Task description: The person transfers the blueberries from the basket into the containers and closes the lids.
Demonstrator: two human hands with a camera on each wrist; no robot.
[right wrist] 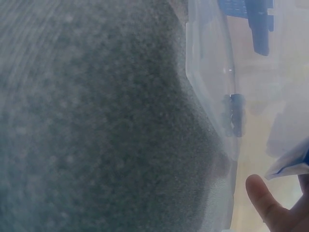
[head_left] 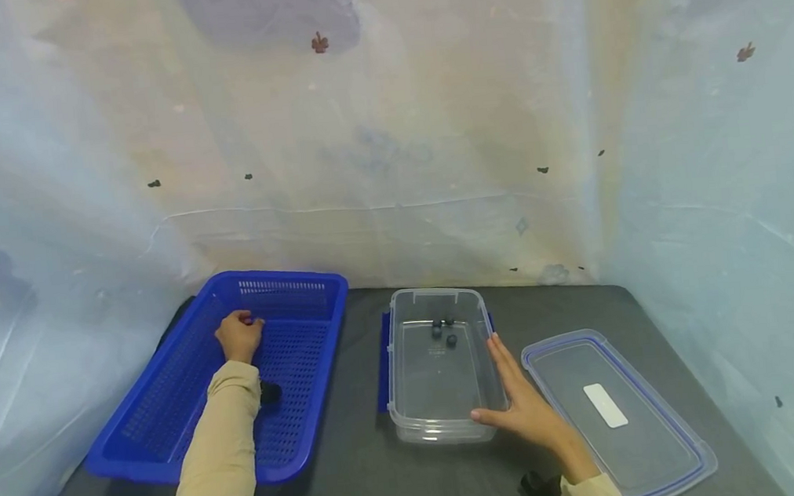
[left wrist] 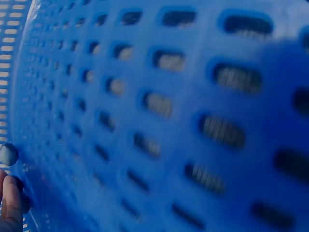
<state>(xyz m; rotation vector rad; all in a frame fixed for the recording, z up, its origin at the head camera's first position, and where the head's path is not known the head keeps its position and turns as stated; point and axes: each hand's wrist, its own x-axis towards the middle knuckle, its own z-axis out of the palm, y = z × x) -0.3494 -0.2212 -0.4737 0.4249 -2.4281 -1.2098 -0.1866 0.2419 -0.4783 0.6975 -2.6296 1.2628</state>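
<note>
My left hand [head_left: 240, 336] is inside the blue basket [head_left: 332, 285], near its far left part, with thumb and fingers bent together. In the left wrist view, the fingertips [left wrist: 11, 193] pinch at a dark blueberry [left wrist: 18, 182], partly hidden by them. Another blueberry [left wrist: 8, 154] lies just above the fingers. My right hand [head_left: 524, 406] rests along the right side of a clear plastic container [head_left: 423, 383], fingers straight and thumb spread at its near corner. Inside the container, toward the far end, several blueberries [head_left: 452, 341] sit on the bottom.
To the right lies the clear container lid [head_left: 643, 435] with a blue seal and white label. Blue side clips [head_left: 383, 367] hang off the container. A patterned plastic sheet [head_left: 386, 123] walls the grey table [head_left: 346, 473] at the back and sides.
</note>
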